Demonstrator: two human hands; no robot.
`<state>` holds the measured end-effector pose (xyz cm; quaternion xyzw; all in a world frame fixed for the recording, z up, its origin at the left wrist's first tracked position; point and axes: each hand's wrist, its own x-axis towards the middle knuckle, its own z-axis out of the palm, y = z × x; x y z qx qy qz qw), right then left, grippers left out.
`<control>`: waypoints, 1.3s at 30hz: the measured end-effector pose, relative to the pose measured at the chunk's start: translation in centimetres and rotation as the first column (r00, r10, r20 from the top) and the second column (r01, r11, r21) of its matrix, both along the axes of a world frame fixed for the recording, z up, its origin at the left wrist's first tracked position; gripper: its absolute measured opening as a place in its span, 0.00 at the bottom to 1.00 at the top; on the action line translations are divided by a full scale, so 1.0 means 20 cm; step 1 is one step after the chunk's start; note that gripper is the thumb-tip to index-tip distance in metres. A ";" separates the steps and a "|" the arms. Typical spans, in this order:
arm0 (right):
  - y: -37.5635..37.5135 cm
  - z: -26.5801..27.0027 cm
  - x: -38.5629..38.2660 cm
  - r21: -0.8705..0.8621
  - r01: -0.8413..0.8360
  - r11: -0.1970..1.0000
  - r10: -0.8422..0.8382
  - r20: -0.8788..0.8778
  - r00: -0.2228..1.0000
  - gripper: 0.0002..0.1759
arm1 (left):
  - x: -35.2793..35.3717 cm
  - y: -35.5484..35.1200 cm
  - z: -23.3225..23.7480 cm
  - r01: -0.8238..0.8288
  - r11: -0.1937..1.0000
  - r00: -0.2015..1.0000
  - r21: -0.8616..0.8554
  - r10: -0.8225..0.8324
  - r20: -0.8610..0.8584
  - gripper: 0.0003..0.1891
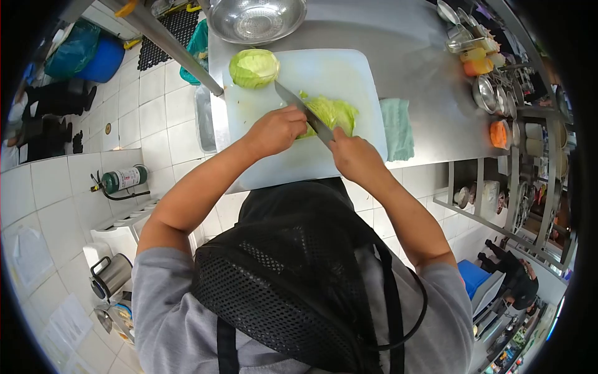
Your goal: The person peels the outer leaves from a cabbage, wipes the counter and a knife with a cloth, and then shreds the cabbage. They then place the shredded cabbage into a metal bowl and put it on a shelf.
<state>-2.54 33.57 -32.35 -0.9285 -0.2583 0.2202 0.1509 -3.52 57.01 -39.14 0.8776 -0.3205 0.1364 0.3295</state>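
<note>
My right hand (358,156) is closed round the handle of a large kitchen knife (305,111). Its blade slants up and left across a cut piece of pale green lettuce (336,114) on a white cutting board (280,168). The curled fingers of my left hand (277,129) press on the lettuce just left of the blade; the knife and fingers hide part of that piece. Near the board's upper left corner sits a rounded lettuce head (254,68), close to the knife tip. Small green scraps lie beside the blade.
A metal colander (256,19) stands beyond the board on the steel table (411,56). A folded green cloth (397,129) lies to the right. Bowls and orange-topped bottles (477,65) line the far right edge. A metal post (168,43) rises at the left. Other people are in the background.
</note>
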 end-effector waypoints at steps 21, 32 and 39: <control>-0.07 0.24 -0.08 -0.058 -0.026 0.998 0.025 -0.015 1.000 0.12 | -0.05 0.02 -0.02 -0.006 1.000 0.999 -0.014 0.006 0.040 0.05; 0.06 -0.19 -0.04 -0.085 -0.025 0.996 0.030 0.053 0.998 0.15 | -0.07 0.01 -0.18 -0.044 0.999 0.999 -0.019 0.044 -0.019 0.06; 0.09 -0.12 -0.02 -0.064 -0.019 0.998 0.022 0.045 0.999 0.16 | -0.09 0.01 -0.13 -0.061 0.996 0.996 -0.066 0.065 0.061 0.03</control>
